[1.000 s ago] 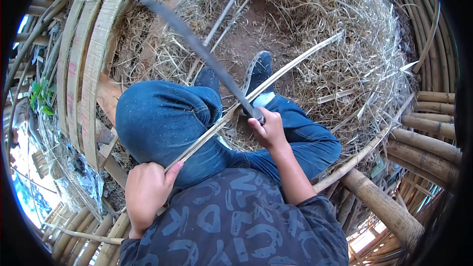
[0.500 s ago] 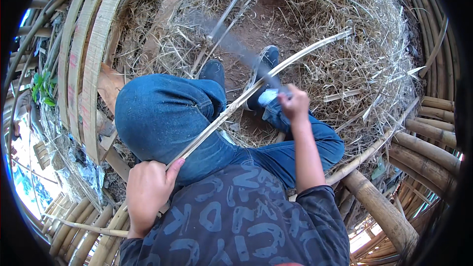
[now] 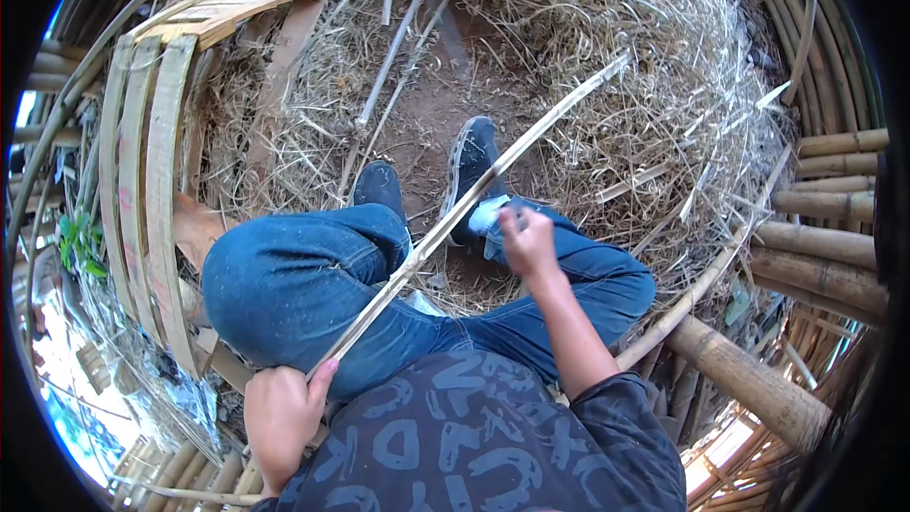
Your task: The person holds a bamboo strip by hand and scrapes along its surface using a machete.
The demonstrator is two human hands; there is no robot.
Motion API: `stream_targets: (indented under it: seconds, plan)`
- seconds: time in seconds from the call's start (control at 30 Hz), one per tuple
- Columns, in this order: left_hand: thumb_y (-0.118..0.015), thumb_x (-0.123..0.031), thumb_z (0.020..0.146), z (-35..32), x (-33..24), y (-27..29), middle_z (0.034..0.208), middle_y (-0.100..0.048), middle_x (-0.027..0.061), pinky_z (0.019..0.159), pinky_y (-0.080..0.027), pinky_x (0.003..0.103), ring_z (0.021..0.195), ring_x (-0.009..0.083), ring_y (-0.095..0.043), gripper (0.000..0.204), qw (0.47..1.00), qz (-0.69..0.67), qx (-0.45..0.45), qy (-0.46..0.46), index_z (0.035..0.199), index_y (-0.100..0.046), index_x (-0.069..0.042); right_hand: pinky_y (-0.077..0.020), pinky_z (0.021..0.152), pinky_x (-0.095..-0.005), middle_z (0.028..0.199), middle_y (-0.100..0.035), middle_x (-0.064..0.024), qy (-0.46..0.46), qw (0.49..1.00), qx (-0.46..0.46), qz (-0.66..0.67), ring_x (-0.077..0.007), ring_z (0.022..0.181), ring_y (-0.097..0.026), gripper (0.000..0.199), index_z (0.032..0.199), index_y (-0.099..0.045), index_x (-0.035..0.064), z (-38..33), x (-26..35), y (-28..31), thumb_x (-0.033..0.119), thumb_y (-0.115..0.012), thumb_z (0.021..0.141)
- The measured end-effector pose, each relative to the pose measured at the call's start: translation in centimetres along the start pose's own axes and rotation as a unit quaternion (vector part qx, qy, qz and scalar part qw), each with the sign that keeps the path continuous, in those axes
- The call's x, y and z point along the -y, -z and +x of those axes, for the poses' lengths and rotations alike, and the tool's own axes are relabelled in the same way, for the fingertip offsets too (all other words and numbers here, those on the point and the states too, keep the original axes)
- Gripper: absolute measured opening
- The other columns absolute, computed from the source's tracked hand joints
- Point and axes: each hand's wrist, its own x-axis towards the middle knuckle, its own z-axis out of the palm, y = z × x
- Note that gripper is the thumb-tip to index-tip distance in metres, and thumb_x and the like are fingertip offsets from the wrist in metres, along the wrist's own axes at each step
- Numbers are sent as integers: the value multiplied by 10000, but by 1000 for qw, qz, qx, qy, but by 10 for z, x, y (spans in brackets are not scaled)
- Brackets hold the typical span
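A long, pale split bamboo strip (image 3: 445, 226) runs slantwise from my left hand up to the far right, across my jeans and past my shoe. Near my left thigh, my left hand (image 3: 282, 417) is closed round its lower end, thumb laid along it. My right hand (image 3: 529, 245) is a fist just right of the strip's middle, above my folded right leg, and does not touch the strip. A dark knife handle end (image 3: 520, 219) shows in that fist; the blade is too blurred to make out now.
Straw-like shavings (image 3: 607, 161) cover the ground ahead and to the right. Slatted wooden boards (image 3: 142, 190) stand at the left. Thin loose strips (image 3: 398, 57) lie beyond my shoes (image 3: 474, 156). A thick bamboo pole (image 3: 749, 379) and a bamboo wall (image 3: 825, 199) are on the right.
My right hand has moved slightly left and nearer to me; the long blurred blade seen earlier no longer shows clearly. The strip's far end sits further left. My left hand keeps its grip.
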Motion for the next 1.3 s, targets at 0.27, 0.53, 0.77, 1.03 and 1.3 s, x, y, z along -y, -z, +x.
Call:
stream_targets:
  seconds: [0.27,0.53,0.77,1.03,1.3]
  plan:
    - [-678,-151,746,-16,51,-32,597,-538,81,570,-393,482,644,339,-543,456,976,113,-48,-181,1180,-537,-156,-487,519,-405,599,-571,-124,281,943,97,-150,-326,589,-629,642,680,-506,80,35,-10,0,696,-683,648]
    - [-525,-486,906,-1,-13,5,639,-568,185,696,-412,476,707,384,-545,611,995,42,58,70,468,-607,-68,-462,516,-432,592,-529,-152,222,955,29,-194,-365,577,-598,834,710,-485,78,49,-134,47,908,-457,632]
    - [-539,-496,907,-4,-17,7,510,-572,184,588,-488,435,540,381,-608,605,1000,14,9,18,554,-673,-24,-444,508,-433,587,-522,-148,205,960,0,-190,-367,578,-590,854,694,-465,87,52,-133,38,934,-443,589]
    - [-508,-538,909,-2,-20,8,526,-597,167,631,-501,423,570,360,-628,634,995,-31,61,66,573,-689,-32,-477,535,-430,601,-569,-138,187,953,-15,-236,-358,614,-621,860,728,-519,80,55,-136,59,925,-476,574]
    - [-503,-568,898,-1,-5,5,523,-598,160,626,-498,420,579,361,-631,651,996,-12,69,49,559,-687,-43,-438,575,-399,596,-596,-125,-153,962,-166,-156,-272,578,-588,646,725,-626,9,48,-143,132,632,-530,864]
